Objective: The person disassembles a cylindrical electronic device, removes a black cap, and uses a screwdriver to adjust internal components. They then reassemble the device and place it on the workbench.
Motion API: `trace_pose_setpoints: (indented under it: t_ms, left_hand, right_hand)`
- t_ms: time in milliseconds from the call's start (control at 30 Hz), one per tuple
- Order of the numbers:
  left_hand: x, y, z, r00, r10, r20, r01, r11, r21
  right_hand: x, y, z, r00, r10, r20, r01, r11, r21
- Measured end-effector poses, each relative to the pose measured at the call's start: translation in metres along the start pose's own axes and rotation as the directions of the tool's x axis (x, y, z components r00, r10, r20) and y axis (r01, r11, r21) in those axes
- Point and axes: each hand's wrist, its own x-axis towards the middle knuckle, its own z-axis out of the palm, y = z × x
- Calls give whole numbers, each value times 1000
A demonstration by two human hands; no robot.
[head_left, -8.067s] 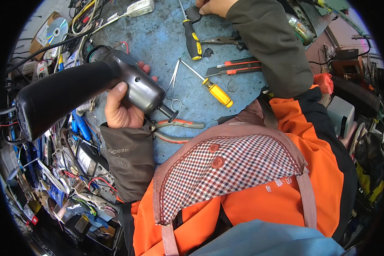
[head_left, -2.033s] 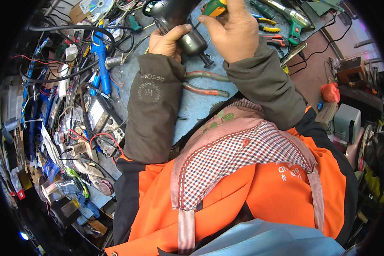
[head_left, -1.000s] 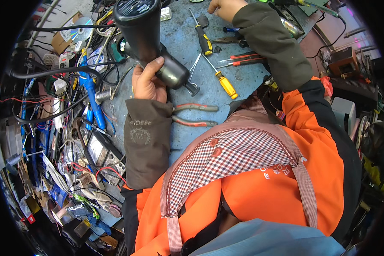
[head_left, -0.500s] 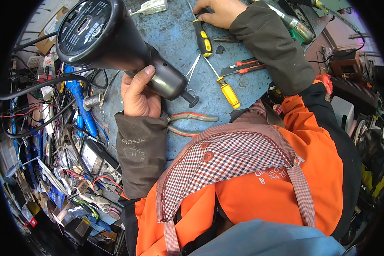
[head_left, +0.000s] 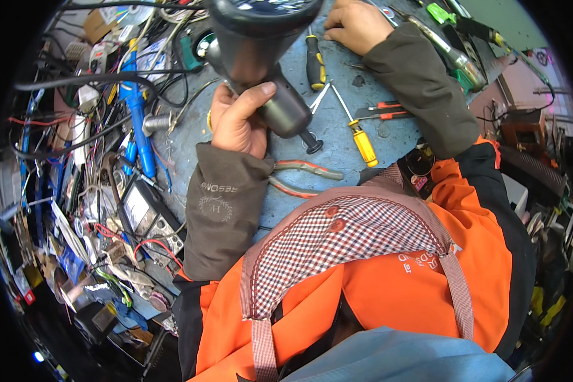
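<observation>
My left hand [head_left: 242, 120] is wrapped round the narrow part of a black handheld device [head_left: 280, 102]. Its wide round end points away from me and is cut off by the upper edge. A small disc-tipped plunger [head_left: 313, 142] sticks out of its near end. My right hand [head_left: 358, 27] rests on the bench at the far side, fingers curled in; whatever they may hold is hidden. Just left of it lies a black and yellow screwdriver [head_left: 315, 62]. Nearer to me are a yellow-handled screwdriver [head_left: 363, 145], a red and black utility knife [head_left: 385, 111] and pliers with red-grey handles [head_left: 309, 169].
Tangled cables, a blue tool [head_left: 137, 114], a solder spool [head_left: 157, 123] and a meter-like device with a screen [head_left: 143, 210] crowd the left side. A metal-barrelled tool [head_left: 452, 54] lies beyond my right sleeve. Black cables [head_left: 108, 81] loop across the far left.
My left hand has turned the black device, so its wide end swung from the left to the far middle. My right hand has shifted right, away from the black and yellow screwdriver. The view has shifted slightly.
</observation>
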Motion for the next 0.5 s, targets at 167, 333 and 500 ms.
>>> trace_pose_setpoints:
  t_ms: [167,333,500]
  left_hand:
    - [-1,4,6,1000,1,-4,-1,1000,6]
    - [1,3,3,1000,-7,-16,8,1000,16]
    - [1,1,2,1000,-10,-30,10,1000,-12]
  right_hand:
    - [2,6,19,992,-40,-116,28,995,-101]
    - [4,3,24,993,-54,-109,27,973,-230]
    - [4,15,25,977,-54,-205,32,993,-111]
